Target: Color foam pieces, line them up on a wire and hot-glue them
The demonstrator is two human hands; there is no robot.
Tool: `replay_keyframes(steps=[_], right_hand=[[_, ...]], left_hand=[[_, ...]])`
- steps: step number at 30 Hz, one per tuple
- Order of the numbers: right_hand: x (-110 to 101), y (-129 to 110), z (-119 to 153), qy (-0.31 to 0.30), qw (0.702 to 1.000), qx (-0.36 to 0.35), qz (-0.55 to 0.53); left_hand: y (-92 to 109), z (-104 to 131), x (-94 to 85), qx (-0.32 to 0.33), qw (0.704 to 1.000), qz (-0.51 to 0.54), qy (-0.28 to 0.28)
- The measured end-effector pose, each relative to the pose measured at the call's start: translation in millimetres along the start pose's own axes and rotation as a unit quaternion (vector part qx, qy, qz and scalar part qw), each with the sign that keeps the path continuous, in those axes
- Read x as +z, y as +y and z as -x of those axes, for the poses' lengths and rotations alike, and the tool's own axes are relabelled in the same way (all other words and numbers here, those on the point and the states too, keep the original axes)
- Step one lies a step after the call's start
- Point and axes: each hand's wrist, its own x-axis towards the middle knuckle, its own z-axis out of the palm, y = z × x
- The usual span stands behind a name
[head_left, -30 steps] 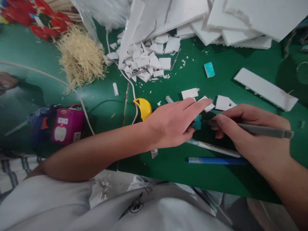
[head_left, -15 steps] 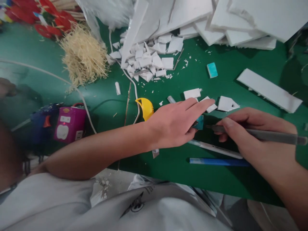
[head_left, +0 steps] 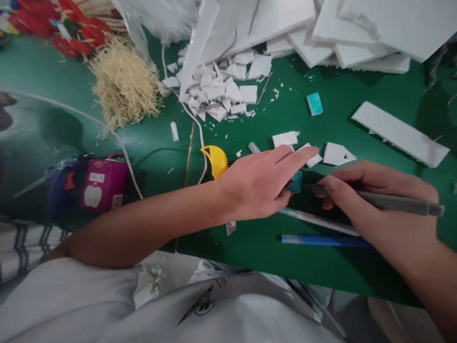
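My left hand (head_left: 255, 183) grips a small teal block (head_left: 296, 182) between thumb and fingers, low over the table, and its palm side is hidden. In my right hand (head_left: 367, 190) is a grey pen (head_left: 396, 202), its tip close to the block's right side; whether they touch I cannot tell. Beyond my fingers lie white foam pieces, among them a pointed foam piece (head_left: 337, 154) with a hole. A white pen (head_left: 317, 220) and a blue pen (head_left: 324, 240) rest below my hands. Left of my left hand sits a yellow toothed tool (head_left: 217, 162).
Foam scraps (head_left: 221, 88) and stacked foam sheets (head_left: 357, 38) fill the far side. A turquoise block (head_left: 314, 104) and a foam strip (head_left: 400, 133) lie at right. At left are wood shavings (head_left: 124, 81), a magenta power box (head_left: 104, 183), a white cable (head_left: 121, 140) and part of another person.
My right hand has shifted the grey pen slightly left. My left hand stays still on the block. The other person's parts at the left edge have moved.
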Motion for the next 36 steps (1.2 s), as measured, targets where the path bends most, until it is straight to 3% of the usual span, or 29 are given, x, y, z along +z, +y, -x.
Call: replay_keyframes(steps=[2,6,17,22,27,32,36], right_hand=[[0.2,-2.5,2.5,-0.01,1.0,0.021,0.006],[0.5,-12.6,9.0,0.025,0.999,0.043,0.017],[-1.5,-7.3,9.5,0.003,0.998,0.017,0.06],[-0.5,-8.0,10.3,0.0,0.999,0.028,0.041],[4.0,-10.9,6.9,0.068,0.996,0.05,-0.002],[5.4,-3.8,-3.2,0.035,0.998,0.039,-0.029],[6.2,1.0,-5.2,0.045,0.998,0.028,-0.035]], left_hand=[[0.0,-0.1,0.1,-0.001,1.0,-0.001,-0.002],[-0.1,-0.4,-0.2,-0.002,1.0,-0.01,-0.004],[-0.7,-0.1,-1.0,0.0,1.0,-0.012,-0.005],[-0.5,-0.9,-0.9,-0.003,1.0,-0.012,-0.007],[-0.4,-0.4,0.2,0.007,1.0,-0.013,-0.001],[-0.5,0.0,0.2,0.004,1.0,-0.015,0.001],[-0.5,-0.6,0.2,0.004,1.0,-0.014,0.0]])
